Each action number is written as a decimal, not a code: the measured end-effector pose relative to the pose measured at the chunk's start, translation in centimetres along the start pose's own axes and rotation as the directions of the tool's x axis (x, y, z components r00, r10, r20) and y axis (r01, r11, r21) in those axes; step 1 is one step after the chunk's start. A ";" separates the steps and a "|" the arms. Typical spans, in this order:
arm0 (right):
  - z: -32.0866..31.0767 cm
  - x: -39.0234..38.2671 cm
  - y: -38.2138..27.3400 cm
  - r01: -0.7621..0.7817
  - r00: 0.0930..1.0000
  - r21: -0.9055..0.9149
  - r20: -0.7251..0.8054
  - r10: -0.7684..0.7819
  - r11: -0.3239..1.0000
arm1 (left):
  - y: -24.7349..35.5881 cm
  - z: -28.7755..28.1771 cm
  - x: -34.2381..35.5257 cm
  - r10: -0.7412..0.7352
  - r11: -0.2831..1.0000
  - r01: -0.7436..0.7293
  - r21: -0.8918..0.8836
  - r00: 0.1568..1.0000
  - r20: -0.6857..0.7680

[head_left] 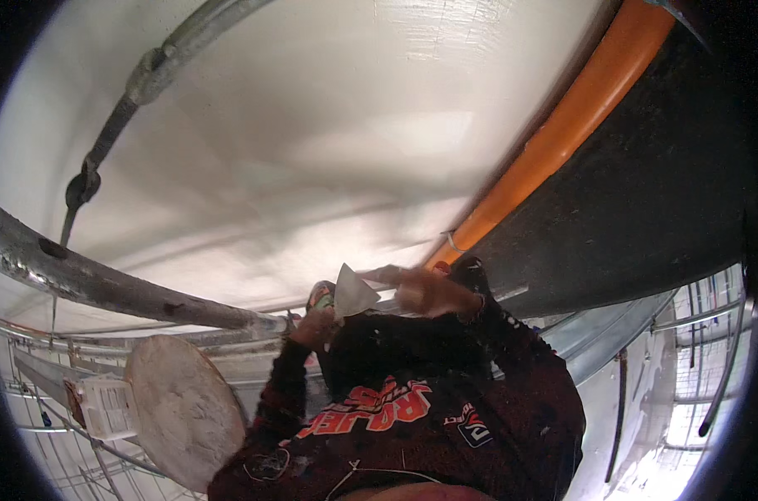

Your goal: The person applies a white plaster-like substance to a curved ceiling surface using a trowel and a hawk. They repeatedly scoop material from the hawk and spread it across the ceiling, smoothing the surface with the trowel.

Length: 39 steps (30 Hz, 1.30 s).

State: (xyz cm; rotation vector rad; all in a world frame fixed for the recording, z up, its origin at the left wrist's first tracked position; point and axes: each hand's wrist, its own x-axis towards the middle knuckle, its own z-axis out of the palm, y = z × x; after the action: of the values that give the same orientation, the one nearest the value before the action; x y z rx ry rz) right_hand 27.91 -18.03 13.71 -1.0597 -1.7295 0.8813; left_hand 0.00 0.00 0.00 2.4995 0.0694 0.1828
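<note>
In front of my body, my left hand (315, 328) is closed around the handle of a putty knife (356, 295). Its pale, wedge-shaped blade points up and flares toward the far end, and a bit of green shows by the fingers. Just to the right of the blade is my right hand (437, 293), smeared by motion. Its fingers reach toward the blade; whether they touch it or hold anything, I cannot make out.
A smooth white wall (304, 142) rises ahead. An orange pipe (554, 142) slants beside a dark panel (629, 184) on the right. Metal scaffold tubing (120, 284) crosses the left. Lower left are a round, whitish-dusted board (183, 409) and a white crate (106, 405).
</note>
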 end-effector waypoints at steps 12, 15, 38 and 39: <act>-23.6 -5.0 -2.3 0.002 0.986 -0.968 -0.040 0.161 -0.252 | 4.6 0.0 11.7 0.041 0.983 -0.044 0.176 0.999 0.017; -29.2 8.1 -14.4 -0.296 0.909 -0.839 -0.101 -0.404 -0.457 | 1.8 2.6 10.1 -0.149 0.979 0.132 -0.158 0.983 -0.107; -23.3 19.7 -4.0 -0.568 0.604 -0.822 -0.378 -0.701 -0.046 | 3.0 4.3 -0.6 -0.276 0.923 0.316 0.218 0.941 -0.195; -20.7 17.5 -0.7 -0.564 0.609 -0.824 -0.458 -0.647 0.053 | 2.3 4.6 -0.8 -0.221 0.926 0.264 0.269 0.959 -0.179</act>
State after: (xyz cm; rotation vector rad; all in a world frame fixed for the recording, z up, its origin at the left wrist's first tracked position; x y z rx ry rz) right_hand 43.00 0.11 27.10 -1.8369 -1.2457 -1.2829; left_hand -0.09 -4.66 -2.41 2.7353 0.4993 0.2678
